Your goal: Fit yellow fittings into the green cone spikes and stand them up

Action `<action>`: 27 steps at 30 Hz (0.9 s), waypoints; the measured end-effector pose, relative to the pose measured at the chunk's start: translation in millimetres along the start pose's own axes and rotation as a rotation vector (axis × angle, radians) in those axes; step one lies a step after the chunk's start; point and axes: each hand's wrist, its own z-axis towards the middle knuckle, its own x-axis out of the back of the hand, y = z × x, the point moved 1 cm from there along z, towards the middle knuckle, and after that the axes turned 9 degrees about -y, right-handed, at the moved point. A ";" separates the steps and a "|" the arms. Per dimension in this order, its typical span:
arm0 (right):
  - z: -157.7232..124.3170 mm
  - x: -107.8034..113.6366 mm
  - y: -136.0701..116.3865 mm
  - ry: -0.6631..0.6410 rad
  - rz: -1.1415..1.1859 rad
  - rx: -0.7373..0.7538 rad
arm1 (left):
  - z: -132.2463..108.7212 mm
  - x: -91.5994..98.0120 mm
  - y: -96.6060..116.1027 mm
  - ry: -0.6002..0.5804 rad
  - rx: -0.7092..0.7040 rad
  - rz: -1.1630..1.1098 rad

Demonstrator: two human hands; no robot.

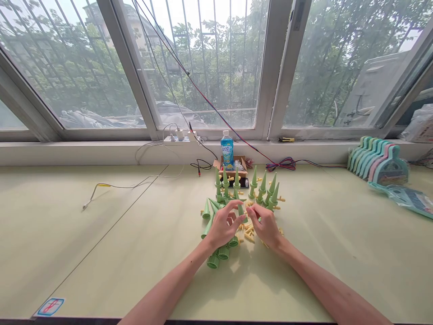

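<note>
My left hand (222,227) is closed with thumb and fingers around a green plastic cone spike (240,209), its tip pointing up. Beside it, my right hand (267,224) pinches at the spike's side; a small yellow piece seems to be at its fingertips, mostly hidden. Loose yellow plastic valve pieces (249,235) lie in a pile between and below the hands. Several loose green cones (213,261) lie under and around my left wrist. Behind the hands stand upright green spikes with yellow valves in their sides, one group at left (226,183) and one at right (263,185).
A dark phone (243,182) lies behind the spikes, before a small cardboard box (241,161) and a blue-liquid bottle (227,151). Coiled cable (286,164) runs along the sill. Pastel dustpan-like items (375,160) stand at the right. A thin wire (118,186) crosses the table's left.
</note>
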 end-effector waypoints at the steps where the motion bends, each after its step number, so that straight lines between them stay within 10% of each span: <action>1: 0.0 -0.1 0.1 -0.001 0.000 -0.003 | -0.1 -0.8 -1.4 0.005 0.000 0.021; 13: 1.0 -1.3 -1.9 0.032 0.002 -0.009 | -0.5 -3.3 1.1 -0.021 -0.149 0.178; 20: 0.2 0.6 -5.0 0.095 0.006 -0.024 | -0.1 -2.4 -1.6 0.194 -0.233 0.109; 27: -0.9 0.6 -4.0 0.093 0.029 -0.021 | 2.7 0.0 -1.0 0.150 -0.018 -0.098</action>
